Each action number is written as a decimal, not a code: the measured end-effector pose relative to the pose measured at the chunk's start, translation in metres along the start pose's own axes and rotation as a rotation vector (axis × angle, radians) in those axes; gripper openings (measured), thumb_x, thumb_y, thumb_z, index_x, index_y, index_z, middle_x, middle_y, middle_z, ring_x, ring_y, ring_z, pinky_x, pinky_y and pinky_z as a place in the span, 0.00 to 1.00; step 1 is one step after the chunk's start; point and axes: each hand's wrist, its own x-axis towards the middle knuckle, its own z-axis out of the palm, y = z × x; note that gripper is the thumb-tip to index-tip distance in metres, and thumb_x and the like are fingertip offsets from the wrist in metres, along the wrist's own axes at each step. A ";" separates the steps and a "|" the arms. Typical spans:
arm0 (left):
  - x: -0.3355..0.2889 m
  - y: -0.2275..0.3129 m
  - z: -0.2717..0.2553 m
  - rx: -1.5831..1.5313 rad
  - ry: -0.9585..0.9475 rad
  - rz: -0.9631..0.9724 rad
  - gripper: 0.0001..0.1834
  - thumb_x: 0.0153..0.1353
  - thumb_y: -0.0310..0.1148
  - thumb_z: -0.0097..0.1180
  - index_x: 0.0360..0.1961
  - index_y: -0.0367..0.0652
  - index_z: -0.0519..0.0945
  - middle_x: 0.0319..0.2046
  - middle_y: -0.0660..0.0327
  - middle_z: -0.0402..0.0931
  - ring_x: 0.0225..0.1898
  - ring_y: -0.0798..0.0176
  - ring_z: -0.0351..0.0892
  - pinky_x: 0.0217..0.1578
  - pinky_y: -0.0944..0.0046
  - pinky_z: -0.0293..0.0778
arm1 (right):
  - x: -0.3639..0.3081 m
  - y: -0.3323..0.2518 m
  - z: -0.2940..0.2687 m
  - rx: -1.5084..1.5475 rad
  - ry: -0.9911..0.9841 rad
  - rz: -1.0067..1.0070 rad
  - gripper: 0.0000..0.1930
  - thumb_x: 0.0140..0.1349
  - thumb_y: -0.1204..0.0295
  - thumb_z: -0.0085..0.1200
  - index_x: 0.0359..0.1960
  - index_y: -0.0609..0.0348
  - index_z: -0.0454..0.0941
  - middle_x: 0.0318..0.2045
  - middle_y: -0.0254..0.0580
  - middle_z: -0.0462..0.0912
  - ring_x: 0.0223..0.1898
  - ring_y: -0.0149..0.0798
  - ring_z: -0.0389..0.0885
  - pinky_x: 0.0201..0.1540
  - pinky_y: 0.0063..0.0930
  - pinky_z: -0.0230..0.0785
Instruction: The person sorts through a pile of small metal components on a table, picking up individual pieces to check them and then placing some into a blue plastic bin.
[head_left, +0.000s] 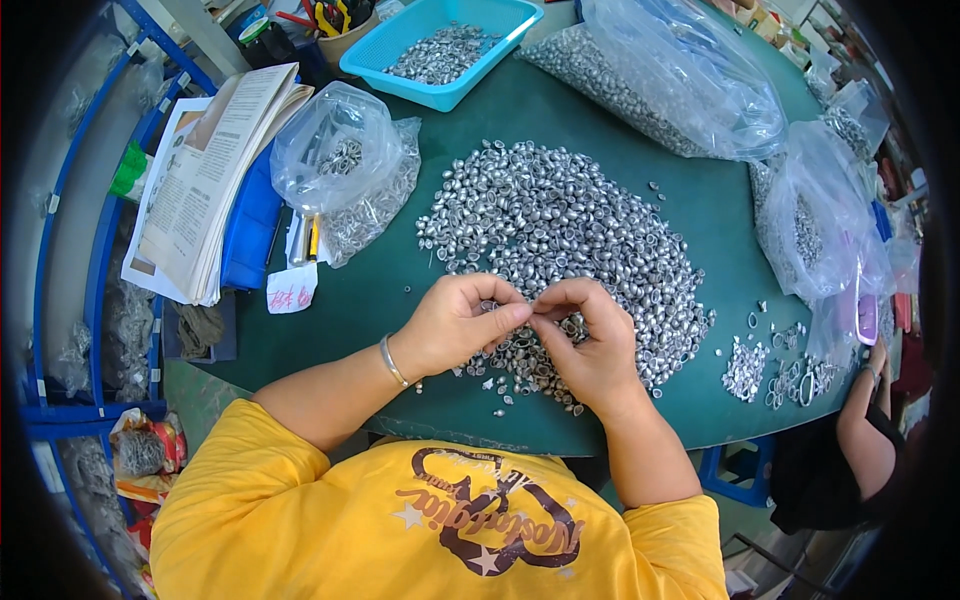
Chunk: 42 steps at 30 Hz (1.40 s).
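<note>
A wide pile of small silver metal pieces (570, 215), rounded and hollow like little cups, covers the middle of the green table (370, 310). Over its near edge, my left hand (465, 318) and my right hand (592, 345) meet with thumbs and forefingers pinched together. Whatever they pinch is hidden between the fingertips or too small to make out. A few loose silver pieces (502, 398) lie by the table's near edge, below my hands.
A blue basket (440, 95) of small metal parts stands at the back. Clear bags (335, 150) of parts sit left, more bags (660, 80) right. Papers (205, 190) lean on a blue bin (250, 225). Small heaps (745, 370) lie right, near another person's arm (865, 440).
</note>
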 end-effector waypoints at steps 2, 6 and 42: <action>0.001 -0.003 -0.001 -0.099 -0.001 0.010 0.06 0.57 0.28 0.51 0.33 0.35 0.74 0.23 0.64 0.73 0.21 0.75 0.69 0.21 0.77 0.67 | -0.001 0.001 0.001 0.028 -0.002 0.030 0.10 0.46 0.85 0.55 0.30 0.63 0.70 0.27 0.41 0.77 0.28 0.33 0.78 0.30 0.21 0.71; 0.000 -0.001 0.001 -0.149 0.010 0.015 0.06 0.57 0.27 0.51 0.33 0.35 0.74 0.23 0.63 0.73 0.21 0.74 0.71 0.22 0.75 0.70 | -0.004 0.007 0.003 0.162 0.044 0.133 0.10 0.47 0.85 0.55 0.30 0.63 0.70 0.27 0.41 0.76 0.29 0.32 0.78 0.31 0.21 0.70; 0.001 0.007 -0.009 -0.431 -0.021 -0.240 0.04 0.54 0.23 0.51 0.32 0.35 0.74 0.24 0.59 0.74 0.21 0.70 0.74 0.21 0.72 0.71 | -0.003 0.005 0.006 -0.020 -0.022 0.041 0.07 0.50 0.86 0.49 0.30 0.62 0.72 0.28 0.43 0.74 0.28 0.39 0.75 0.29 0.24 0.67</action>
